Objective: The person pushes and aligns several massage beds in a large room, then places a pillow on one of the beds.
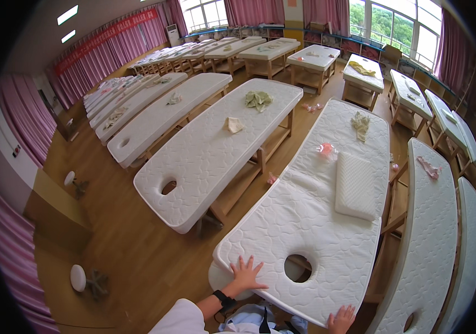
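Note:
Both my hands rest on the near end of a white quilted massage bed (327,222) with a round face hole. My left hand (245,275) lies with fingers spread on the left corner, a black watch on its wrist. On the right corner, my right hand (342,319) presses at the edge, its fingers stretched out and nothing in it. Farther up the mattress are a white textured pillow (356,186), a clear bag with something orange-pink (326,151) and a crumpled pale green cloth (360,126). Wrinkles run across the mattress left of the pillow.
Another massage bed (215,150) stands to the left, bearing a beige cloth (234,124) and a green cloth (258,101). To the right a narrow-looking bed (424,234) holds a pink cloth (429,167). Round stools (78,278) stand at the left. Several more beds fill the room.

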### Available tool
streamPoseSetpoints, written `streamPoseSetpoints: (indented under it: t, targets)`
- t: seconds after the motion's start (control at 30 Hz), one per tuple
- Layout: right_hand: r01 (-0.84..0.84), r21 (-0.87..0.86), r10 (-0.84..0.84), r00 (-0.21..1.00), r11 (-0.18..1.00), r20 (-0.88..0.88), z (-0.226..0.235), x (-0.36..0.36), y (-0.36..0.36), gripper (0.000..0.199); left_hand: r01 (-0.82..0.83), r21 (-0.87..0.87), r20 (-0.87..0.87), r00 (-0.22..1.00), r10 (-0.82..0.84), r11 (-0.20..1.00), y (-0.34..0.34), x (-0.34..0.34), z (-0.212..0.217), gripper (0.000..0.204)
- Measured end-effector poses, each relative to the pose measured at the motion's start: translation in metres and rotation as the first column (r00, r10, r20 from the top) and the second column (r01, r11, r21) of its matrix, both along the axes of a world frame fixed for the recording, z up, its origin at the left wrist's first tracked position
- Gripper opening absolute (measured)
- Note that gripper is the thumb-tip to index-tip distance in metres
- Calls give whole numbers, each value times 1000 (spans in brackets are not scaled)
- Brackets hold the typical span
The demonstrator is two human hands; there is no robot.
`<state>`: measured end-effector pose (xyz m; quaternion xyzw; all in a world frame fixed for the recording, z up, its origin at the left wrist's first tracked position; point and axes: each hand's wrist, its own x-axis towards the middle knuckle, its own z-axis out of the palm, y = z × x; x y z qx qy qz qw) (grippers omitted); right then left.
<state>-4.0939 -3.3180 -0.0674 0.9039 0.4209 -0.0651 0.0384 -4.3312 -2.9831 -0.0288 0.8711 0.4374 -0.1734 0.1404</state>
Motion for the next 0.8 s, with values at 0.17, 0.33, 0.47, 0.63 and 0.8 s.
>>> streamPoseSetpoints:
  t: [0.17,0.33,0.47,0.63,0.8]
  targets:
    - [82,-275,-185,909,958,-374,44,-8,33,86,-24,-152,-96,995,9,988,2,11,1,104]
    - [67,-209,-170,832,976,-529,14,8,36,118,-110,-270,-177,982,63,957,6,23,6,113]
    - [15,-185,-104,870,983,-481,-14,16,24,120,-112,-291,-221,974,47,950,9,34,1,118]
    - [174,-219,-269,790,960,-551,14,0,39,117,-97,-231,-210,976,48,968,2,31,-2,115]
    - [221,-246,-319,803,944,-503,6,-5,41,113,-90,-206,-185,981,52,974,0,31,-3,115]
